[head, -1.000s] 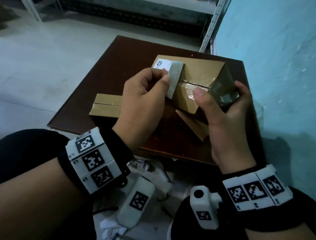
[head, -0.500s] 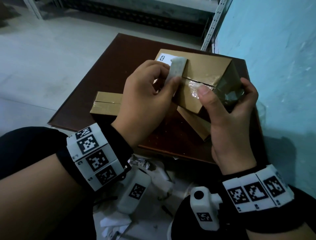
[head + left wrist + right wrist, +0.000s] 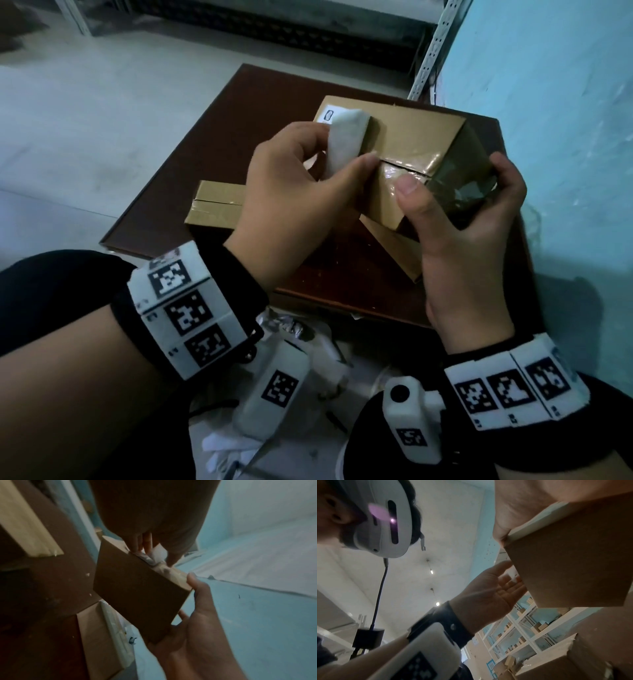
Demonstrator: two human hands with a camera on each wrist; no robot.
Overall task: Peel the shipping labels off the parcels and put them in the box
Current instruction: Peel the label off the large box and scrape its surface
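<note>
A brown cardboard parcel [image 3: 421, 137] is held tilted above the table. My right hand [image 3: 455, 181] grips its taped near end, thumb on top and fingers round the far side. My left hand [image 3: 342, 150] pinches the white shipping label [image 3: 346, 137], whose near part is lifted and curled off the parcel's top; its far end with a printed mark still sticks. In the left wrist view the label [image 3: 158, 553] shows between my fingers at the parcel's [image 3: 137, 595] edge. The right wrist view shows the parcel's underside [image 3: 573, 568] and my left hand [image 3: 488, 592].
A flat taped parcel [image 3: 215, 205] lies on the dark brown table [image 3: 212, 130] at the left, and another parcel [image 3: 394, 250] lies under the held one. A teal wall [image 3: 565, 137] stands close on the right. White paper scraps [image 3: 308, 342] lie by my knees.
My left hand has pulled the label flap further up and back along the parcel's top, so more of it is curled free. My right hand keeps its grip on the parcel.
</note>
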